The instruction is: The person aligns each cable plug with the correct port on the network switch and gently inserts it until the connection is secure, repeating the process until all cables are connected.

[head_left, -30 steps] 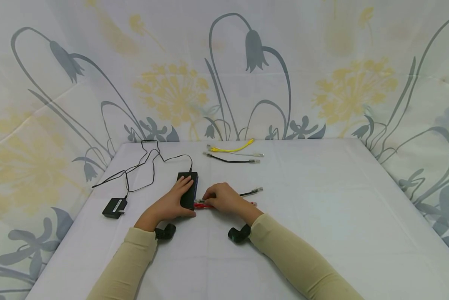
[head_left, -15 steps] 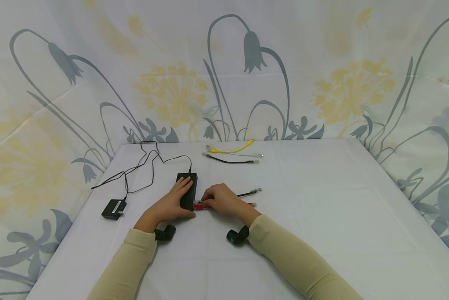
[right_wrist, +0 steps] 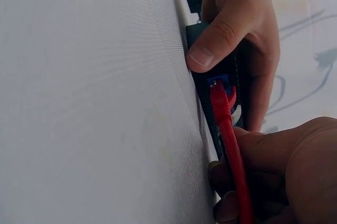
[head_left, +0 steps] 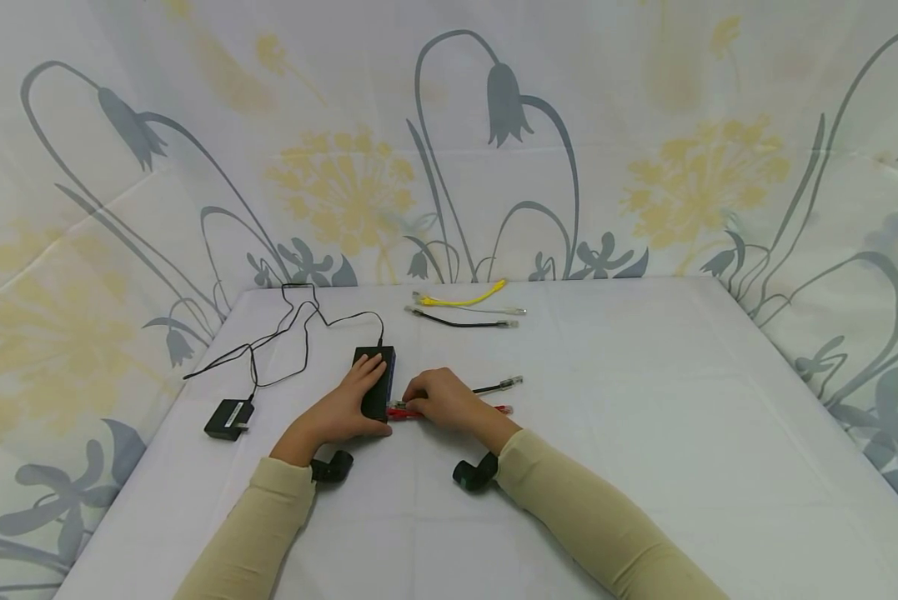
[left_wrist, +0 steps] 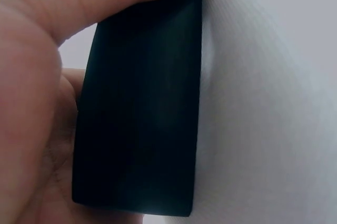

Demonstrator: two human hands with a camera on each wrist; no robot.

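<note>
My left hand (head_left: 343,404) holds a black network switch (head_left: 376,392), fingers spread over its top and thumb at its near end. The left wrist view shows the switch's dark end wall (left_wrist: 142,113) under the thumb. A red Ethernet cable (right_wrist: 231,139) has its plug in a blue port on the right side of the switch. Just beyond it, my right hand (head_left: 444,398) pinches a short black Ethernet cable (head_left: 497,386) close to the port side. Its front plug is mostly hidden by fingers and the red cable in the right wrist view.
At the back of the white-covered table lie a yellow cable (head_left: 464,299), a thin pale cable (head_left: 486,310) and another black cable (head_left: 459,322). A power adapter (head_left: 228,418) sits at left, its loose cord (head_left: 306,342) running to the switch's far end.
Hands, switch and cables keep practically the same places. The view has only shifted slightly.
</note>
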